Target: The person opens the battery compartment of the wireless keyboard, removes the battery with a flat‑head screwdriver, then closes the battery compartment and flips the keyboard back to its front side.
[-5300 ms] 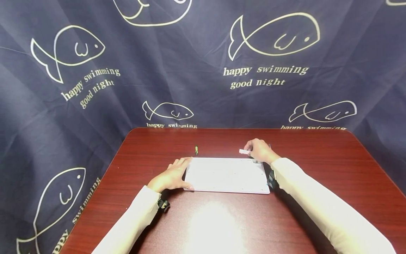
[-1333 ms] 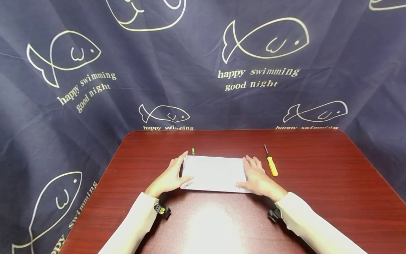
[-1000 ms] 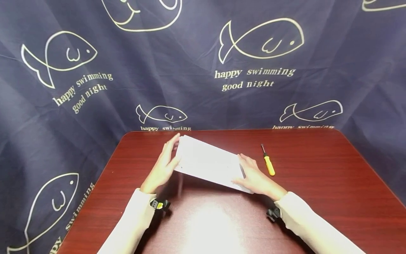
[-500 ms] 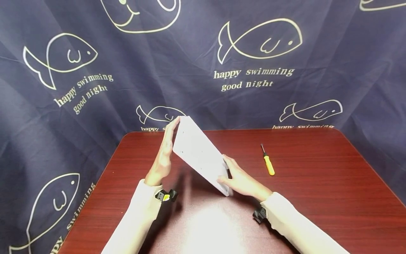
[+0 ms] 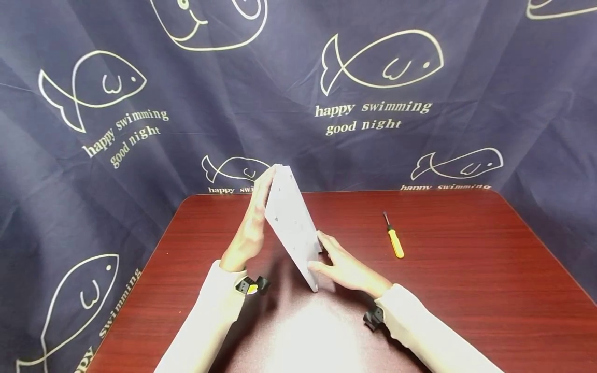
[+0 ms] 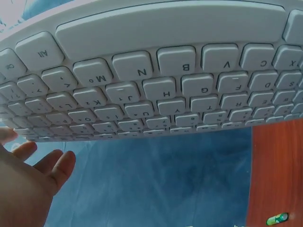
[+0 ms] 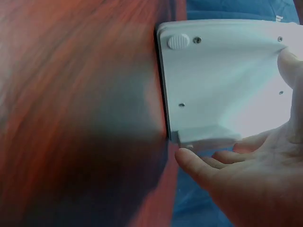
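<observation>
A white keyboard (image 5: 291,223) is tipped up steeply on its lower end, screwed underside towards my right hand. Its keys (image 6: 142,66) face my left hand. My left hand (image 5: 249,230) lies with straight fingers against the raised end on the key side. In the left wrist view, its fingertips (image 6: 64,165) are beside the keyboard's edge. Low down, my right hand (image 5: 347,267) holds the other end between thumb and fingers. The right wrist view shows the thumb (image 7: 289,66) on the underside and a fingertip (image 7: 185,156) by the white ridge (image 7: 208,137) along one edge.
A yellow-handled screwdriver (image 5: 395,241) lies right of the keyboard on the red-brown table (image 5: 466,259). A small green battery (image 6: 277,218) shows in the left wrist view; the head view hides it. Behind the table hangs a dark blue fish-print cloth (image 5: 280,103).
The keyboard lay flat under both hands; its left end has swung up until it stands steeply. My right hand has shifted left with it. Earlier, the right hand held a small white piece.
</observation>
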A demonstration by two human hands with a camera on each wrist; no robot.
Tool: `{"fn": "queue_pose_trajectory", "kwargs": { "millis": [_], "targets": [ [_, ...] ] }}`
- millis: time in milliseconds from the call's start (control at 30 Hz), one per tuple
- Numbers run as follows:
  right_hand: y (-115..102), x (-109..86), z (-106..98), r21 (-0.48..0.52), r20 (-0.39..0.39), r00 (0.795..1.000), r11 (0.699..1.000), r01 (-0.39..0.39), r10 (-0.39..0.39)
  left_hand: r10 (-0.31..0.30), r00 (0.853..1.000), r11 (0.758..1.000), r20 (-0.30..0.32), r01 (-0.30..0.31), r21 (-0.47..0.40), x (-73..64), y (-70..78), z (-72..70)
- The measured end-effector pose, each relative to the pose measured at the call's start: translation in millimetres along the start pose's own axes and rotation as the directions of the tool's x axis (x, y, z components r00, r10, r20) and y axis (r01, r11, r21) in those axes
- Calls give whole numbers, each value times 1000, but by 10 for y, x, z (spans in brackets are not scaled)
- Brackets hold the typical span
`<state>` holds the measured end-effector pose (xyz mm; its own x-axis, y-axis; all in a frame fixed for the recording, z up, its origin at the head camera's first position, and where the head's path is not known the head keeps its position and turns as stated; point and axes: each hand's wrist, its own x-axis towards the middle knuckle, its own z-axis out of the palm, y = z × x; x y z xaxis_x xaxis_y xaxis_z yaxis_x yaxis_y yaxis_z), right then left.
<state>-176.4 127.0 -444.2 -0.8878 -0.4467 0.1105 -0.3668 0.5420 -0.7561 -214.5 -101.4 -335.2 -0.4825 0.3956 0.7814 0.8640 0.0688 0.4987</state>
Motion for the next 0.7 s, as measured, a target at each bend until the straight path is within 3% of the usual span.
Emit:
{"fn": "queue_pose_trajectory", "kwargs": {
  "millis": [133, 300, 500, 700],
  "targets": [
    [-8, -29, -92, -6, -31, 999, 1000, 12, -12, -27, 999, 1000, 23, 27, 2, 11, 4, 47],
    [-118, -36, -249, 64, -93, 995, 997, 47, -41, -72, 996, 997, 48, 72, -15, 29, 17, 125],
    [-352, -23, -463, 74, -158, 976, 984, 163, -150, -121, 990, 992, 72, 124, -39, 43, 26, 225],
    [-697, -77, -660, 120, -165, 964, 965, 231, -210, -145, 985, 987, 88, 151, -57, 48, 29, 294]
  ]
}}
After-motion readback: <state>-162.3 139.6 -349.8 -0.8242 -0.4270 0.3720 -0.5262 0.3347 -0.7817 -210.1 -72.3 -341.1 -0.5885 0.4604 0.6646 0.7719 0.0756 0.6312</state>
